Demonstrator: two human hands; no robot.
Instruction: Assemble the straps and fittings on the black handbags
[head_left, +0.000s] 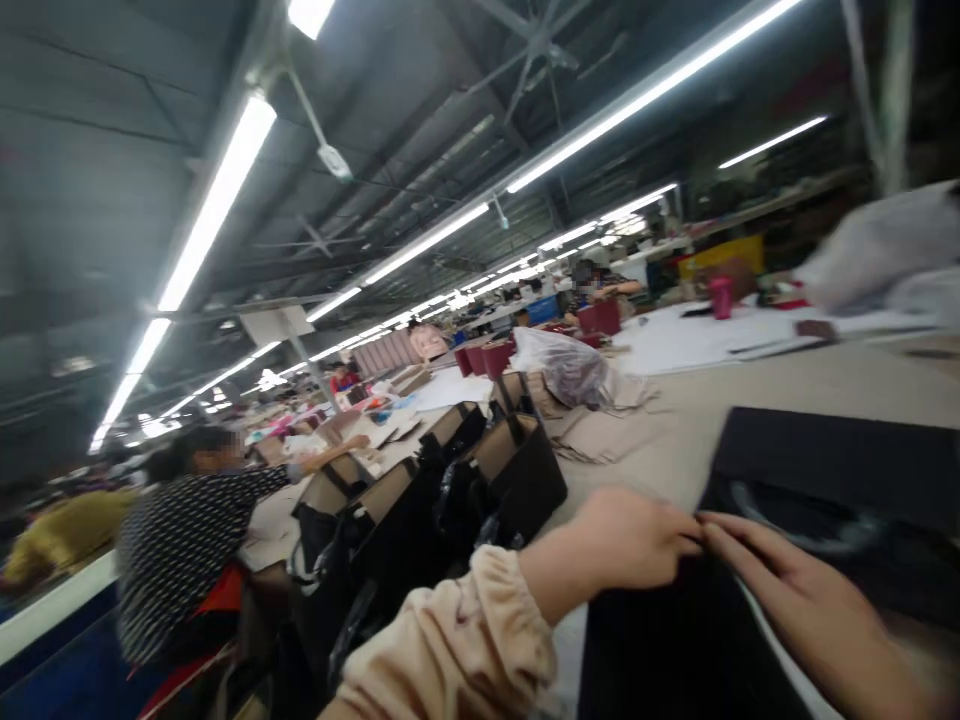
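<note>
My left hand [630, 540], in a beige fleece sleeve, is closed in a pinch on the top edge of a black panel [667, 650]. The fingers of my right hand [795, 590] press together on the same edge, their tips meeting those of my left hand. Whether the panel is cloth or leather cannot be told. A pale strip runs along its right side, by my right hand. Beyond my right hand lies another black piece [840, 460] on the table, with a blurred, shiny curved band across it. What lies between my fingertips is hidden.
Several black bags with tan insides [517, 475] stand close on my left. Clear plastic wrap [562, 365] and brown sheets [607, 430] lie behind them on the table [862, 385]. A co-worker in a dotted top [187, 540] reaches over the table at left. Dark red pieces [495, 357] stand farther back.
</note>
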